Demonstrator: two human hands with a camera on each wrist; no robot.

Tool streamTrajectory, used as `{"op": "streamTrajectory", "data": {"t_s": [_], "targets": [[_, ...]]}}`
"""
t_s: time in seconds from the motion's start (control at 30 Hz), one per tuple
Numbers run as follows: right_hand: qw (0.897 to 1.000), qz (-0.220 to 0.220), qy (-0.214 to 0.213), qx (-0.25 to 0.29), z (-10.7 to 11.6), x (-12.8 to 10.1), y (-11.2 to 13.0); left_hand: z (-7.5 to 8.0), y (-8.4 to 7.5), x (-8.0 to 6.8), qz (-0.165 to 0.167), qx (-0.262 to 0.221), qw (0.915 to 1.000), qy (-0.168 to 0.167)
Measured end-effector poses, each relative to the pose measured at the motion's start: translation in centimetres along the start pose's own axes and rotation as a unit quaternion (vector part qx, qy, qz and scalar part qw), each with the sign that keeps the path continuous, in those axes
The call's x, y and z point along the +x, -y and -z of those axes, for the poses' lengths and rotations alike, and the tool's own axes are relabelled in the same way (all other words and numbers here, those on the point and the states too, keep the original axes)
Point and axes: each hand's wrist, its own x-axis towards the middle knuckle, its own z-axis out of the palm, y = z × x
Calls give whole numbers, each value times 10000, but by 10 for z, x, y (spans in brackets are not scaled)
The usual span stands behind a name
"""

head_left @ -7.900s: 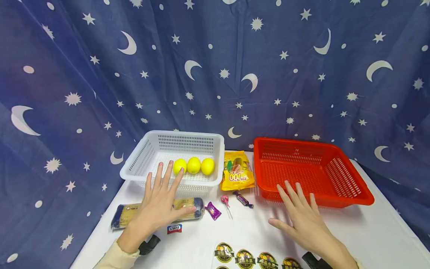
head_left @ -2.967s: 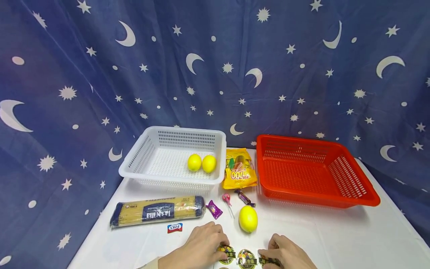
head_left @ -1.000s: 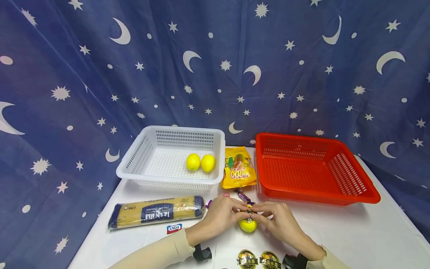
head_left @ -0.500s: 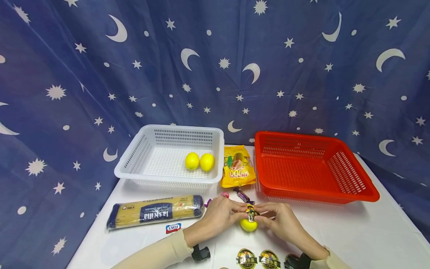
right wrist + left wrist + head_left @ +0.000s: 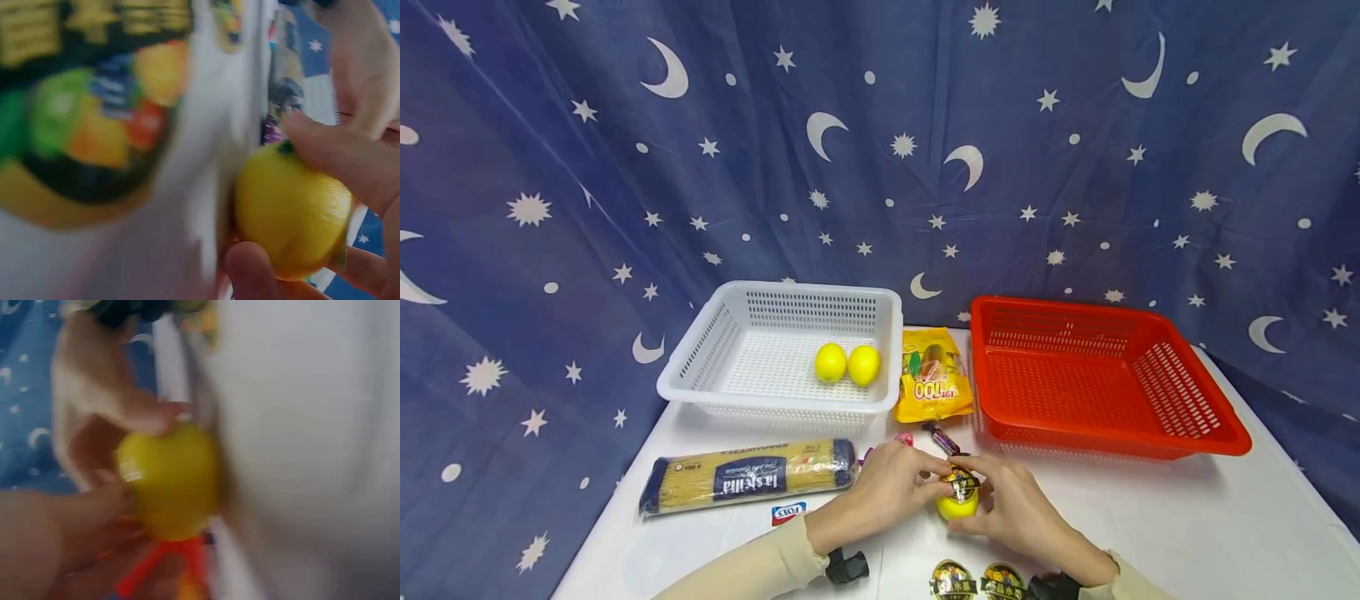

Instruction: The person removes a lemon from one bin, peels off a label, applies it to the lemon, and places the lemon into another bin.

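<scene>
A lemon (image 5: 957,507) stands on the white table between both hands, a round dark fruit-label sticker (image 5: 962,483) on its upper side. My right hand (image 5: 1018,510) grips it, thumb at the near side and index finger over the far side. From the left, my left hand (image 5: 887,482) holds it with curled fingers, the thumb tip over the sticker's left end. In the left wrist view the lemon (image 5: 172,481) is blurred. The right wrist view shows the lemon (image 5: 290,209) with its green stem end, a thumb close by it. Two more stickers (image 5: 953,579) lie on the sheet nearest me.
A white basket (image 5: 700,396) with two lemons (image 5: 847,364) is at the back left. A red basket (image 5: 1097,442) is at the right, a yellow candy bag (image 5: 934,392) between them. Spaghetti (image 5: 748,477), small wrapped sweets (image 5: 945,440) and a red-blue sweet (image 5: 788,512) lie in front.
One lemon came from the white basket to the table, and a sticker from the sheet onto it. In the last half second my right hand shifted from the sticker's edge to gripping the lemon.
</scene>
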Motion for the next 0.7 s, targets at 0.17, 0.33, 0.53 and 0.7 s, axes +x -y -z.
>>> {"op": "streamTrajectory", "data": {"t_s": [0.17,0.33,0.53,0.7], "targets": [[9999,25,60,129,17,-4,4,17,-14,6,-143,130,9998,-45],[9992,216,-120,309,74,-2,6,29,-25,24,-513,3,9962,-704],[9988,65,-316,-377,150,40,-11,26,-28,56,-478,477,9915,-1112],[9974,-255,58,-668,173,95,-42,17,-32,77,-444,1073,9878,-1033]]}}
